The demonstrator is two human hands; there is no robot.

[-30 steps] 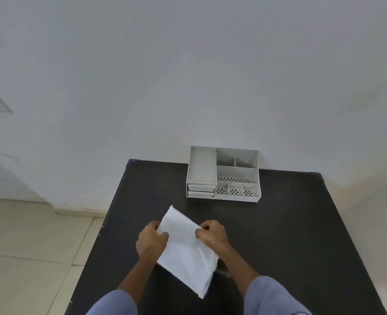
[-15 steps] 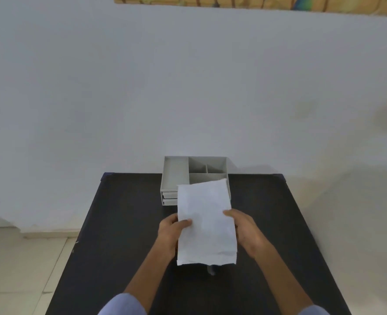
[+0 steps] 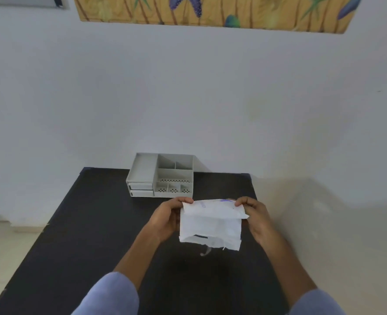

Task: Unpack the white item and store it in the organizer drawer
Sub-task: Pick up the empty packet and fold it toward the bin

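Pinching white packet [image 3: 210, 226] top corners, both hands [image 3: 165, 220] [image 3: 257, 218]; purple marks unreadable; organizer [image 3: 163, 176] beyond.

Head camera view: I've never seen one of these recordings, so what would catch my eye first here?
Most likely the white packet, held up over the black table with the left hand and right hand pinching its top corners. Behind it, at the table's far edge by the wall, stands a grey organizer with open compartments and two shut drawers at its left front. A colourful picture hangs on the wall above.
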